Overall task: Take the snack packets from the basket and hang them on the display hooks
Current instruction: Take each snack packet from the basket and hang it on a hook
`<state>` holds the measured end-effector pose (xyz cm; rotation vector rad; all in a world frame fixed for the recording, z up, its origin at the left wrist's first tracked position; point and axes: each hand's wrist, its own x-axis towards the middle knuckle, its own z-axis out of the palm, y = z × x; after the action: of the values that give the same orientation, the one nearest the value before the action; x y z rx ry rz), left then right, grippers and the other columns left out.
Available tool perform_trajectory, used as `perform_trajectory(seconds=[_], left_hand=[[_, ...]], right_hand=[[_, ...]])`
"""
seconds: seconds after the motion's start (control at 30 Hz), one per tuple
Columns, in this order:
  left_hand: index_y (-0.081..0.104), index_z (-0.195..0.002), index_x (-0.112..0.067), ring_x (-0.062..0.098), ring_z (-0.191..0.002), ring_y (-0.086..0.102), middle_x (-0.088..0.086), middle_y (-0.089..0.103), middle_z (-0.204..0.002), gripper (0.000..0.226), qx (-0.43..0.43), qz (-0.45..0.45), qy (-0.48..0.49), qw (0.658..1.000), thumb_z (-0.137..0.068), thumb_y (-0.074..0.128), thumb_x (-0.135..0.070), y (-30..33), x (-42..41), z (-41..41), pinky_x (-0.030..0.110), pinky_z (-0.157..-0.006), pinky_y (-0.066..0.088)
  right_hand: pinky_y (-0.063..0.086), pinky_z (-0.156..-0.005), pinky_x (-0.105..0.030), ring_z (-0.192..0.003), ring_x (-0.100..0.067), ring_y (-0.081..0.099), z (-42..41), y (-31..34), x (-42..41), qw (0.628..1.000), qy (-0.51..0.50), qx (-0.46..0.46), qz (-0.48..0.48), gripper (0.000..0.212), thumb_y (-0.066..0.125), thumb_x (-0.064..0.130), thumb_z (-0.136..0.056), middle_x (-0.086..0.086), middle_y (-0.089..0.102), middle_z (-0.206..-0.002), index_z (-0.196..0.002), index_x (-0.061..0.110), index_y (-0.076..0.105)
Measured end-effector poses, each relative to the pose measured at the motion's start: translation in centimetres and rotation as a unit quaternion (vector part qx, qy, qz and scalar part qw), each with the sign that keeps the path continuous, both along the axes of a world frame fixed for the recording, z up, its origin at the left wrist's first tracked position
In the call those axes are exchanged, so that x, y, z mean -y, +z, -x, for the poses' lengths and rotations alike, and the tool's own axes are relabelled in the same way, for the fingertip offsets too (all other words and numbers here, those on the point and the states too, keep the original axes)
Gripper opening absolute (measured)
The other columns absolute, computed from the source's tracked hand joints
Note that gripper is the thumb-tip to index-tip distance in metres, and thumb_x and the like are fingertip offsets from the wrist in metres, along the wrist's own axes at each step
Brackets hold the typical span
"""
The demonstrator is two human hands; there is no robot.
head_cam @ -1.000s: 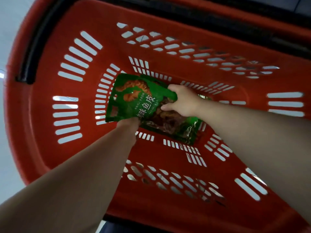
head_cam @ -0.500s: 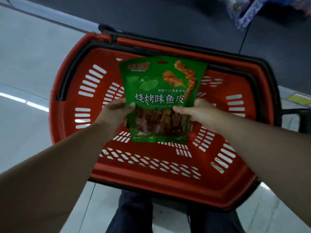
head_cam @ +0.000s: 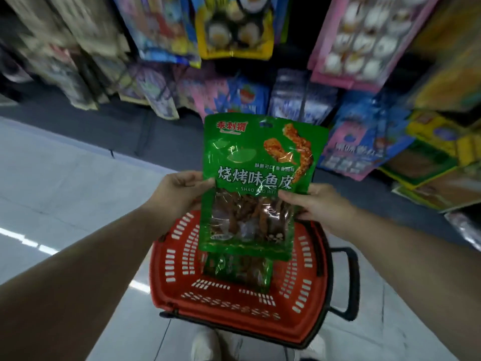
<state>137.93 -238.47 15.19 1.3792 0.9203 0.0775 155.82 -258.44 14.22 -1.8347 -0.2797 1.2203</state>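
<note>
A glossy green plastic snack packet (head_cam: 257, 183), flat and rectangular with a clear window showing brown strips in its lower half, is held upright above the red slotted plastic basket (head_cam: 179, 267). Its film is crinkled and catches the light, and a small hang slot is cut near its top edge. The left hand (head_cam: 179, 194) pinches the packet's left edge about halfway up, thumb on the printed front and the other fingers curled behind. The right hand (head_cam: 312, 204) grips the right edge at the same height, thumb lying across the window and fingers hidden behind the film. Both forearms reach forward from the lower corners, converging on the packet. A second green packet (head_cam: 236, 272) of the same kind lies flat on the basket's floor, directly beneath the held one. Beyond the basket, blurred colourful hanging packets (head_cam: 234, 29) fill the display.
</note>
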Motion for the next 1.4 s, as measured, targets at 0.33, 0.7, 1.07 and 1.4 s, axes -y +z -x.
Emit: perform_trajectory(seconds=[0.33, 0.7, 1.07, 1.4], left_hand=[[0.073, -0.090, -0.007, 0.023, -0.077, 0.065, 0.015, 0.074, -0.086, 0.011, 0.156, -0.156, -0.036, 0.975, -0.089, 0.065, -0.015, 31.2, -1.8, -3.3, 0.029, -0.068, 0.053], [0.070, -0.096, -0.006, 0.010, -0.072, 0.067, 0.005, 0.074, -0.086, 0.013, 0.302, -0.197, -0.009, 0.933, -0.086, 0.069, -0.014, 53.9, -0.2, -5.3, 0.025, -0.071, 0.055], [0.070, -0.103, -0.007, 0.017, -0.089, 0.068, 0.008, 0.074, -0.097, 0.020, 0.337, -0.242, -0.075, 0.907, -0.087, 0.069, -0.018, 61.1, 2.7, -8.1, 0.018, -0.056, 0.053], [0.074, -0.093, -0.013, 0.017, -0.086, 0.071, 0.000, 0.077, -0.086, 0.012, 0.330, -0.247, -0.105, 0.905, -0.084, 0.071, -0.019, 61.6, 8.7, -15.1, 0.036, -0.087, 0.054]], right_hand=[[0.054, -0.088, -0.034, -0.088, -0.014, 0.071, -2.2, 32.8, -0.6, 0.972, -0.038, 0.197, -0.119, 0.014, 0.078, 0.031, -0.072, 0.006, 0.076, -0.087, -0.079, 0.019, 0.076], [0.045, -0.051, -0.005, -0.067, -0.001, 0.069, -0.2, 58.3, 2.4, 0.913, -0.099, 0.319, -0.232, 0.014, 0.070, 0.021, -0.084, 0.010, 0.074, -0.076, -0.094, 0.011, 0.071], [0.052, -0.071, -0.020, -0.089, -0.013, 0.069, 0.2, 63.0, 6.6, 0.884, -0.181, 0.346, -0.258, 0.013, 0.071, 0.028, -0.084, 0.000, 0.075, -0.097, -0.090, 0.017, 0.074], [0.041, -0.057, -0.005, -0.082, 0.001, 0.062, -4.9, 63.9, 13.7, 0.876, -0.190, 0.365, -0.253, 0.004, 0.069, 0.030, -0.085, 0.018, 0.067, -0.086, -0.082, 0.029, 0.067]])
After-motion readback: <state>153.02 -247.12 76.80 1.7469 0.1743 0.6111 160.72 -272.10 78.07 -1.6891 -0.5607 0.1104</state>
